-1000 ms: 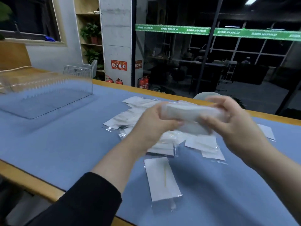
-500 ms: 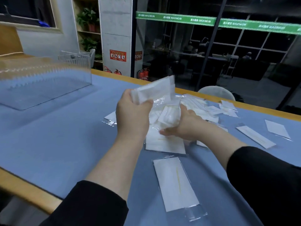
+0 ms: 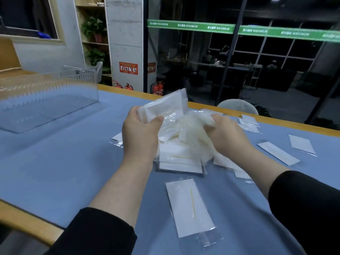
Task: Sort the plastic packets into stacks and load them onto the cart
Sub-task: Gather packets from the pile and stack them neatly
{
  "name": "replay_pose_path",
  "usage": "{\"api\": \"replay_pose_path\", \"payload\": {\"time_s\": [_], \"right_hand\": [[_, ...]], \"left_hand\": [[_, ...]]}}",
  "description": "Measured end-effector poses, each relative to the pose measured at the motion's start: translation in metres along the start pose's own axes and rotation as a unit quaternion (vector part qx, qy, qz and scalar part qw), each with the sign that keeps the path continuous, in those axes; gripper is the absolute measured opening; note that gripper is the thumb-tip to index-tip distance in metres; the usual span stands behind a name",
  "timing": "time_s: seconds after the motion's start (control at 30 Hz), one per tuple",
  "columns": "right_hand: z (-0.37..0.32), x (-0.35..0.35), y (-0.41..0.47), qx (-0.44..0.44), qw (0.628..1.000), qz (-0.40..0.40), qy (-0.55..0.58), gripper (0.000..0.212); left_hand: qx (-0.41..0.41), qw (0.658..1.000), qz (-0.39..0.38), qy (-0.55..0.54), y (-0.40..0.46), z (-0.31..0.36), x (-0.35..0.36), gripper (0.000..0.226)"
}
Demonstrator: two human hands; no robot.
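A neat stack of flat white plastic packets [image 3: 162,107] was held up above the blue counter [image 3: 55,162], tilted so its far end pointed up and to the right. The left hand [image 3: 140,131] gripped it, thumb curled over the near side and fingers behind. The right hand [image 3: 225,134] held a blurry bunch of loose packets [image 3: 193,124] just beside the stack, fingers curled around it. Both arms reached forward from black sleeves [image 3: 95,234], with bare forearms.

Right under the hands lay a messy pile of white packets [image 3: 180,161] on the counter. One single packet with a thin yellow line [image 3: 190,207] lay flat nearer the person, apart from the pile. More packets lay to the right: a long one [image 3: 277,152], a square one [image 3: 301,144] and a few [image 3: 248,123] near the far wooden edge [image 3: 294,124].

A big clear plastic box [image 3: 47,100] sat far to the left, well apart from the pile, with open blue counter between them. The near wooden edge [image 3: 27,218] ran by the left sleeve.
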State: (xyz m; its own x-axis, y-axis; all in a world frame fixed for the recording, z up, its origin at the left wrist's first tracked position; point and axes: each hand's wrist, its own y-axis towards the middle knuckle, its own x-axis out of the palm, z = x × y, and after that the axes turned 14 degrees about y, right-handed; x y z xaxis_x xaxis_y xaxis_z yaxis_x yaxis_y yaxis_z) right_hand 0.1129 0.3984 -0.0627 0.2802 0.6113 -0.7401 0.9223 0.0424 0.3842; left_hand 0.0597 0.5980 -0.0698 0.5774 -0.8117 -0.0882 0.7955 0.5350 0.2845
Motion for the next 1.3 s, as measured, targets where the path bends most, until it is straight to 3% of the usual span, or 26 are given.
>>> {"api": "replay_pose_path", "payload": {"time_s": [0.13,0.2,0.33,0.43,0.53,0.63,0.7,0.77,0.83,0.97,1.13,1.2,1.3], "right_hand": [[0.009,-0.047,-0.025,0.002,0.985,0.032,0.167,0.019],[0.02,-0.075,-0.044,0.028,0.953,0.029,0.302,0.012],[0.049,-0.118,-0.085,0.074,0.895,-0.003,0.44,0.014],[0.067,-0.141,-0.108,0.092,0.869,-0.023,0.485,0.022],[0.085,-0.155,-0.117,0.102,0.851,-0.035,0.513,0.029],[0.106,-0.162,-0.116,0.116,0.872,-0.033,0.474,0.027],[0.118,-0.162,-0.117,0.125,0.896,-0.024,0.425,0.022],[0.128,-0.156,-0.12,0.136,0.905,-0.031,0.402,0.026],[0.136,-0.144,-0.121,0.147,0.912,-0.038,0.382,0.04],[0.134,-0.132,-0.121,0.114,0.928,-0.029,0.354,0.041],[0.146,-0.143,-0.13,0.031,0.943,-0.125,0.308,0.096],[0.151,-0.149,-0.129,0.03,0.956,-0.138,0.255,0.087],[0.151,-0.15,-0.127,0.007,0.978,-0.083,0.193,0.047]], "left_hand": [[0.005,1.0,0.012,-0.012,0.001,0.0,-0.002,0.018],[-0.002,1.0,-0.004,-0.01,-0.002,0.001,0.001,0.019],[-0.011,0.994,-0.112,-0.004,-0.023,0.012,0.016,0.022],[0.014,0.979,-0.205,0.006,-0.048,0.033,0.044,0.018],[-0.02,0.954,-0.295,-0.042,-0.081,0.051,0.083,0.018],[-0.089,0.93,-0.345,-0.088,-0.114,0.055,0.117,0.015],[-0.108,0.927,-0.345,-0.101,-0.13,0.053,0.13,0.037],[-0.051,0.942,-0.328,-0.044,-0.139,0.05,0.136,0.054],[0.008,0.949,-0.313,0.023,-0.145,0.046,0.142,0.042],[0.052,0.951,-0.295,0.07,-0.15,0.039,0.148,0.016],[0.096,0.943,-0.308,0.08,-0.15,0.036,0.146,0.012],[0.111,0.934,-0.33,0.082,-0.152,0.036,0.146,0.017],[0.155,0.937,-0.305,0.074,-0.153,0.038,0.142,0.046]]}}
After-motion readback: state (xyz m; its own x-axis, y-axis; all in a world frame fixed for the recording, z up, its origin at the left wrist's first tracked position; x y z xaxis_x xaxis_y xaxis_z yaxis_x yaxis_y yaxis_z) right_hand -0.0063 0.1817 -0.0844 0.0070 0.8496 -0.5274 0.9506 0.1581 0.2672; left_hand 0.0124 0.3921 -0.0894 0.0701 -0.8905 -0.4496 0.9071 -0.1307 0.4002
